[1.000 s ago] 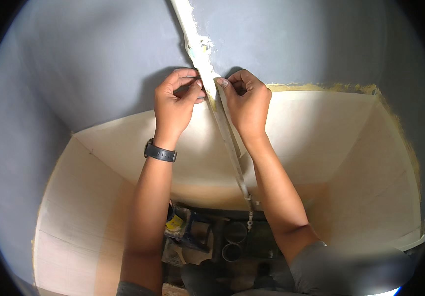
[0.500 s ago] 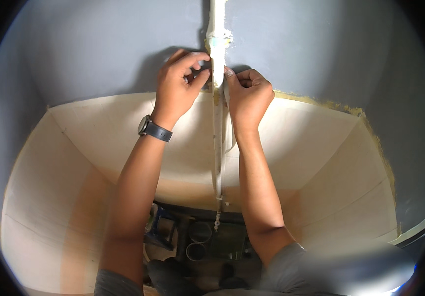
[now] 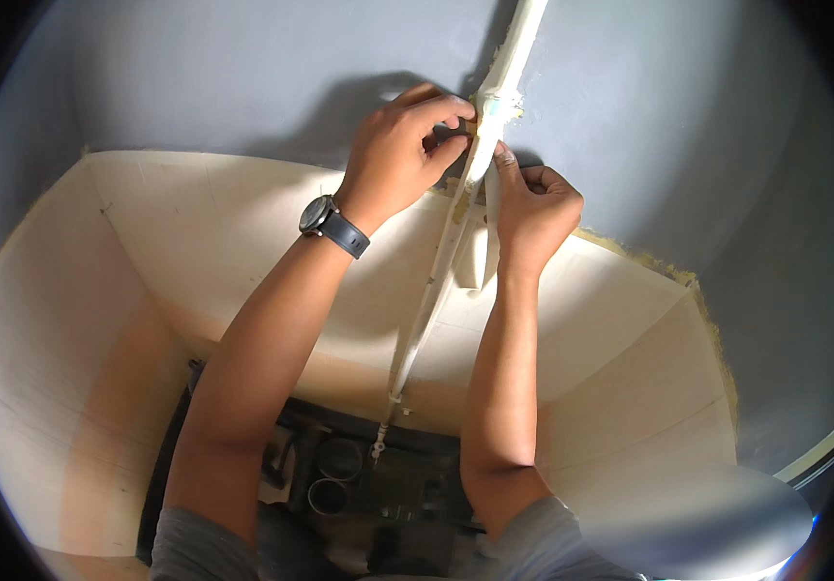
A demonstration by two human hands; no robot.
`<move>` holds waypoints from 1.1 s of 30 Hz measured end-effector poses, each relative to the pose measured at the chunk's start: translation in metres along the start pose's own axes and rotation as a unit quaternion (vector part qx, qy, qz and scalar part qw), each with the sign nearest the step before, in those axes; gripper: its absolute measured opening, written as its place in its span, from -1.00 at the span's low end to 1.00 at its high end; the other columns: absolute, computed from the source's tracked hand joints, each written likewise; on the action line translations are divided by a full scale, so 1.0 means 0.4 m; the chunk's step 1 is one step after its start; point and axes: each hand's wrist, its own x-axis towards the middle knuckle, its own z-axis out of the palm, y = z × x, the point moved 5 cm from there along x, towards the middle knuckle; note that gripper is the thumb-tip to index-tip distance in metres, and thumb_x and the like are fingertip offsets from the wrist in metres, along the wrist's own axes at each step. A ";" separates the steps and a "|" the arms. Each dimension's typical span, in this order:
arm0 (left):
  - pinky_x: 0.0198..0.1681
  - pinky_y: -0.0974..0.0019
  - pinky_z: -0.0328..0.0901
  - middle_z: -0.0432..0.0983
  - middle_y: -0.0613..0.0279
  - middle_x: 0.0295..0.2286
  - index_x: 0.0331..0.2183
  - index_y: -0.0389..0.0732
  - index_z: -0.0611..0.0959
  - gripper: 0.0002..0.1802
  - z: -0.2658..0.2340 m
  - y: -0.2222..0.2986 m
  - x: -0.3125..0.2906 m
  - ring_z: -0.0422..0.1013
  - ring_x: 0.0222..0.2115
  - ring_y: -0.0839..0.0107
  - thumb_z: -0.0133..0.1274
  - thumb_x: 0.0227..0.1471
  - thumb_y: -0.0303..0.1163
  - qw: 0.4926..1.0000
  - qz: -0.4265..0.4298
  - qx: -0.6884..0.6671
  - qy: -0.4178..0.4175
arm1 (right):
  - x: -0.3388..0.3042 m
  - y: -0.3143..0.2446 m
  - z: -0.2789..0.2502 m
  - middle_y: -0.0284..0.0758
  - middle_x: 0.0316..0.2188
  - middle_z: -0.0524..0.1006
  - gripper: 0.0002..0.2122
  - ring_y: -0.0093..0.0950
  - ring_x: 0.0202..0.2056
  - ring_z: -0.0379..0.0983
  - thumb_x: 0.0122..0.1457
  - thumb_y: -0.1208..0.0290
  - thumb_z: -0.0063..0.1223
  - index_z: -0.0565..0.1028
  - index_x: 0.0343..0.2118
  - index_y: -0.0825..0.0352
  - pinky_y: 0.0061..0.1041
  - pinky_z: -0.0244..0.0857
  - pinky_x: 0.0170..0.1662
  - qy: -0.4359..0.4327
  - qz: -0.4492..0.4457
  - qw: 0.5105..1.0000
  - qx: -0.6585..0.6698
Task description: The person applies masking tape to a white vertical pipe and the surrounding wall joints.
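Note:
A white pipe runs down the wall, with a thicker coupling near my hands. At its left side is my left hand, fingers curled, thumb and index fingertips close to the pipe; what lies between them is hard to make out. On the other side, my right hand pinches a pale flat strip, which looks like masking tape. It hangs beside the pipe in a narrow loop. Part of the strip is hidden by the pipe and my right thumb. A dark-strapped watch is on my left wrist.
Grey painted wall meets cream tiles along a rough yellowish edge. Lower down, the thin pipe ends in a small white fitting. Dark round containers stand on the floor below. A blurred pale rounded object is at lower right.
The view has tilted, so the pipe now leans and both hands appear farther right. My hands stay beside the pipe, and more of the hanging strip shows.

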 end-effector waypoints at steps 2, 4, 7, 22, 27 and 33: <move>-0.53 0.38 0.33 0.58 0.30 -0.35 -0.13 -0.15 0.74 -0.70 0.002 -0.005 0.002 0.48 -0.57 0.51 0.33 0.05 -0.56 1.000 -0.006 -0.013 0.017 | 0.008 -0.008 -0.002 -0.35 -0.74 0.50 -0.59 -0.60 -0.65 0.26 0.04 0.21 0.59 0.64 -0.61 0.49 -0.49 0.25 -0.50 -0.005 0.000 1.000 -0.019; -0.54 0.38 0.31 0.57 0.31 -0.36 -0.14 -0.14 0.74 -0.71 0.005 -0.013 0.004 0.46 -0.61 0.53 0.33 0.05 -0.56 0.999 -0.011 -0.025 0.034 | 0.013 -0.011 -0.003 -0.29 -0.75 0.49 -0.54 -0.51 -0.66 0.28 0.01 0.20 0.62 0.58 -0.66 0.50 -0.40 0.29 -0.49 -0.002 0.000 1.000 -0.027; -0.56 0.40 0.30 0.58 0.34 -0.38 -0.15 -0.14 0.77 -0.73 0.008 -0.024 0.003 0.46 -0.64 0.55 0.33 0.05 -0.54 0.997 -0.020 -0.063 0.045 | 0.022 -0.016 -0.005 -0.28 -0.75 0.49 -0.54 -0.50 -0.67 0.28 -0.01 0.19 0.62 0.58 -0.67 0.49 -0.40 0.31 -0.49 0.005 -0.021 0.999 -0.036; -0.47 0.29 0.44 0.64 0.29 -0.38 -0.24 -0.12 0.81 -0.82 0.005 -0.015 -0.012 0.58 -0.54 0.37 0.33 0.04 -0.51 0.993 -0.009 -0.039 0.107 | 0.063 -0.080 -0.010 -0.20 -0.70 0.58 -0.62 -0.50 -0.72 0.47 -0.02 0.29 0.59 0.60 -0.64 0.51 -0.42 0.40 -0.62 -0.053 -0.034 0.993 -0.100; -0.40 0.17 0.47 0.63 0.30 -0.31 -0.32 -0.11 0.76 -0.91 0.013 -0.001 -0.023 0.61 -0.45 0.24 0.28 0.04 -0.45 0.994 0.004 0.017 0.110 | 0.059 -0.050 -0.008 -0.28 -0.72 0.54 -0.63 -0.58 -0.66 0.36 0.00 0.29 0.57 0.60 -0.62 0.49 -0.47 0.35 -0.47 -0.027 -0.072 0.991 -0.114; -0.39 0.12 0.48 0.60 0.27 -0.32 -0.34 -0.11 0.72 -0.90 0.013 0.010 -0.020 0.60 -0.45 0.20 0.29 0.02 -0.47 0.994 -0.033 0.035 0.094 | 0.040 -0.043 -0.009 -0.37 -0.74 0.50 -0.63 -0.63 -0.64 0.32 0.01 0.26 0.57 0.59 -0.59 0.45 -0.49 0.31 -0.45 -0.013 -0.075 0.991 -0.111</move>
